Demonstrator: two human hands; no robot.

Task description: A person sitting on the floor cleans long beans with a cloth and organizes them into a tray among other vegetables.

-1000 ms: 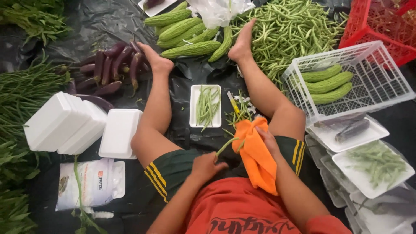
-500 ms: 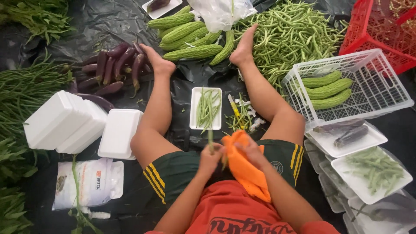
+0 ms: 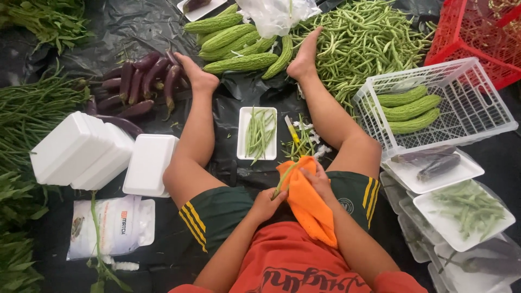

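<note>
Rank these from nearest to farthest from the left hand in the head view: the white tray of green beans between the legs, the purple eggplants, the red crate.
From the left hand:
1. White tray of green beans, just ahead of the hand, between the legs.
2. Purple eggplants, farther out, beyond the left leg near the foot.
3. Red crate, farthest, at the far right corner.

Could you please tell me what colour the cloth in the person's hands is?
The cloth is plain orange, seen clearly in the head view.
</note>
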